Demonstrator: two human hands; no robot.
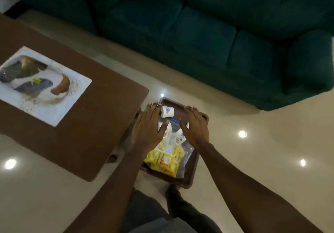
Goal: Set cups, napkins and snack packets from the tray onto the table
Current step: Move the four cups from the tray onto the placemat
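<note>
A brown tray point(192, 176) sits low beside the table, over the floor. It holds white cups with blue flower prints; one cup point(167, 111) lies at the far end, and another cup point(179, 137) shows between my hands. Yellow snack packets point(165, 158) in a clear bag fill the near half. My left hand point(149, 124) hovers spread over the tray's left side, its fingers apart. My right hand point(195, 127) spreads over the right side, covering a cup. Neither hand visibly grips anything. No napkins can be made out.
A brown wooden table point(94, 124) stands to the left with a printed placemat point(43, 86) on it. A dark green sofa point(226, 39) runs across the back. The glossy tiled floor point(253, 151) reflects ceiling lights. My legs in dark trousers are below the tray.
</note>
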